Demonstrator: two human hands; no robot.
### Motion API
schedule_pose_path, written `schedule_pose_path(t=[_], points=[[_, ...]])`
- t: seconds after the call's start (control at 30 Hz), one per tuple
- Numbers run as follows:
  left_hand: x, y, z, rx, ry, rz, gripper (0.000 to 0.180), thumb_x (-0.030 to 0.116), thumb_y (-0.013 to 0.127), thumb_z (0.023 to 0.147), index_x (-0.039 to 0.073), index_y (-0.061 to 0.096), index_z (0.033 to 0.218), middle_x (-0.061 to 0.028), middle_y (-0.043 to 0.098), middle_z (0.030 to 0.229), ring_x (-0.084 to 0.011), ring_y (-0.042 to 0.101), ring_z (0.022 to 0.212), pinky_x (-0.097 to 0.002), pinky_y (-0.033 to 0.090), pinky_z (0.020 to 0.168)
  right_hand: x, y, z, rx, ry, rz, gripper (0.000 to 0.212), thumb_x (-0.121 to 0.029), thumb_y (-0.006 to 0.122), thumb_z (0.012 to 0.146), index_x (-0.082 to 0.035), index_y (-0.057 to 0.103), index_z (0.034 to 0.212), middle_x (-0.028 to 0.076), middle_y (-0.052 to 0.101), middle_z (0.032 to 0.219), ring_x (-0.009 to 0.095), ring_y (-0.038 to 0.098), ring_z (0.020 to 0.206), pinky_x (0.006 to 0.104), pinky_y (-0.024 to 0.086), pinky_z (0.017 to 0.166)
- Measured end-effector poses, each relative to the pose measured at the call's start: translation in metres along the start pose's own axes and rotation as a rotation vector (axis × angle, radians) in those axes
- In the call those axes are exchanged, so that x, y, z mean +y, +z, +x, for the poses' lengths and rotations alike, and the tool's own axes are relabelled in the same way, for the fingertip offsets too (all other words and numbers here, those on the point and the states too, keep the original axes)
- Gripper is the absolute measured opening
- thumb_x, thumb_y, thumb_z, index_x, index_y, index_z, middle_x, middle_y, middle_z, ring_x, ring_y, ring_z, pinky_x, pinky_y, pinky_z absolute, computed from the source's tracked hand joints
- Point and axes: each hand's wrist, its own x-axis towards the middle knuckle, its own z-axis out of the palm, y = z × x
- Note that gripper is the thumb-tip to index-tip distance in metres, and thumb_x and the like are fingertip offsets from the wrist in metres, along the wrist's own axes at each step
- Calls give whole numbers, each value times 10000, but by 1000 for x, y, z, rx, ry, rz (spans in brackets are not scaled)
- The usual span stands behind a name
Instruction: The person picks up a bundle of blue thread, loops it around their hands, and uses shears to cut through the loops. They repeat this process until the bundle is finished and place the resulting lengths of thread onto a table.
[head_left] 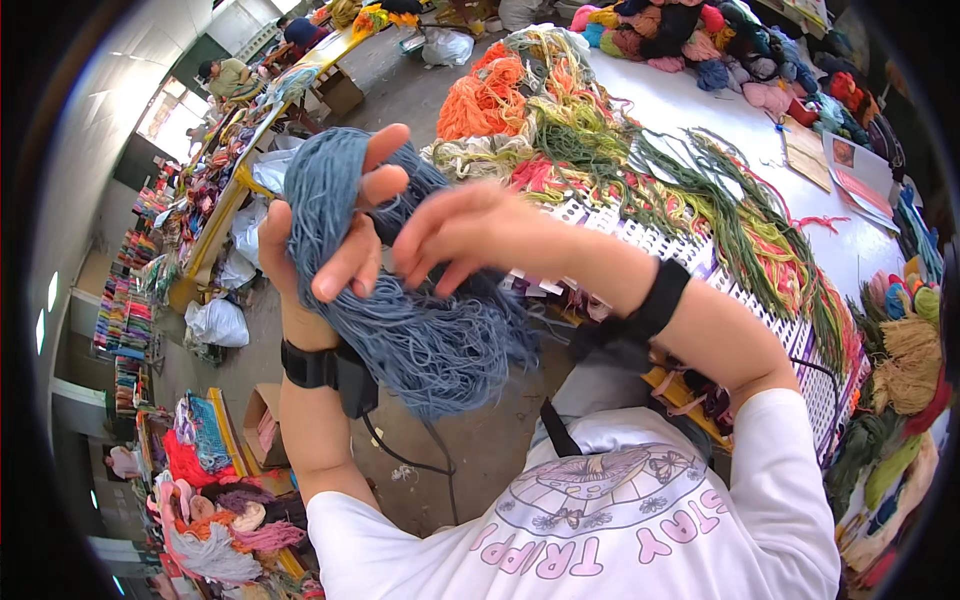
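A thick skein of blue-grey yarn (430, 350) hangs in front of me, draped over and between the fingers of my left hand (340, 250). That hand is raised, fingers spread through the strands and thumb on the outer side, bearing the skein. My right hand (475, 230) reaches in from the right, close beside the top of the skein, its fingers loosely bent and apart. It is slightly blurred; I see no strand gripped in it, and whether it touches the yarn is hard to tell. Black straps with small boxes sit on both wrists.
On the right stands a white table (630, 90) with a perforated edge (650, 230), carrying orange yarn (485, 95) and long green, yellow and pink hanks (690, 190). Yarn balls (690, 40) line its far side. Left, white bags (215, 322) and a yarn-laden bench; people work farther back.
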Motion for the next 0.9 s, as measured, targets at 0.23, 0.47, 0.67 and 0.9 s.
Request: schedule_pose_path(t=[0.23, 0.47, 0.67, 0.9], points=[[6, 47, -17, -444, -322, -50, 922, 238, 537, 865, 62, -241, 1328, -203, 488, 1206, -295, 653, 685, -424, 481, 786, 22, -26, 47, 34, -105, -999, 321, -189, 537, 814, -24, 542, 1090, 114, 573, 1046, 232, 528, 940, 328, 406, 818], [-50, 64, -123, 879, 127, 286, 833, 265, 640, 669, -111, 240, 1296, -271, 546, 1055, -135, 563, 491, -282, 490, 626, -86, -90, 57, -51, -610, -1626, 346, -264, 521, 821, -61, 553, 1099, 154, 544, 1118, 304, 505, 1021, 347, 372, 922], [-55, 82, -84, 964, -117, 405, 514, 147, 584, 573, -112, 494, 1008, -62, 541, 622, -95, 496, 450, -234, 429, 516, -100, -130, 50, 116, -918, -2075, 281, -245, 531, 789, -109, 599, 1024, 92, 583, 1077, 274, 528, 1003, 356, 407, 886], [-34, 100, -67, 973, -270, 997, 518, 63, 573, 553, -68, 516, 1051, -119, 601, 908, -185, 600, 749, -255, 470, 670, -42, -142, 22, 111, -481, -1920, 298, -192, 523, 776, -98, 570, 1055, 104, 563, 1082, 262, 497, 1044, 344, 349, 942]])
